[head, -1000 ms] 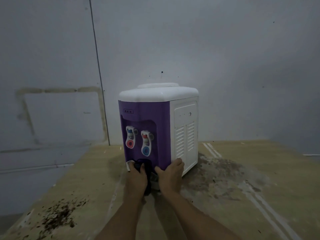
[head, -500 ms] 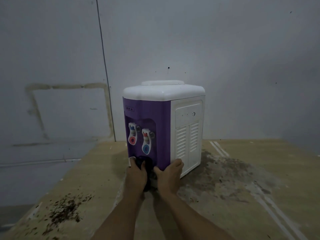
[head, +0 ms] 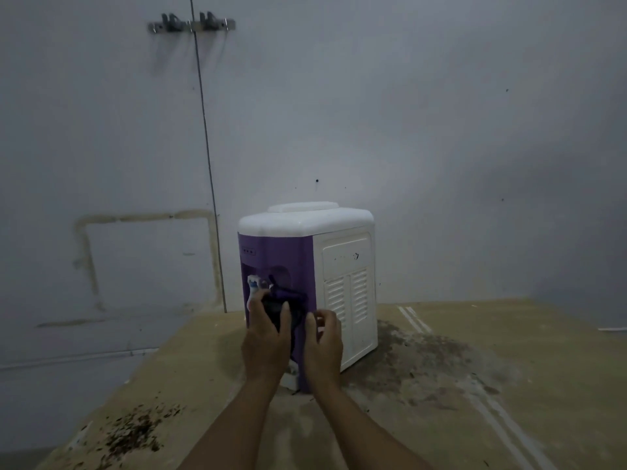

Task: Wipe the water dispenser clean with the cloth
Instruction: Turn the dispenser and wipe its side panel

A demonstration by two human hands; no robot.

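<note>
A small water dispenser (head: pixel 339 266) with a purple front, white top and white vented side stands on a worn tabletop (head: pixel 475 385) against the wall. My left hand (head: pixel 266 340) presses a dark cloth (head: pixel 281 308) against the tap recess on the purple front, hiding most of the taps; one white tap (head: pixel 253 284) shows above my fingers. My right hand (head: pixel 322 344) rests beside it at the front right corner of the dispenser, fingers curled and touching the casing, with a fold of the cloth near its fingertips.
A grey wall (head: pixel 441 130) rises right behind the dispenser, with a metal hook rail (head: pixel 191 25) high up. Dark crumbs (head: pixel 132 432) lie on the tabletop's near left; a dark stain (head: pixel 424 364) spreads to the dispenser's right.
Both hands have risen from the base of the dispenser to the tap recess, carrying the cloth up over the taps. The view has tilted upward, so the hook rail shows.
</note>
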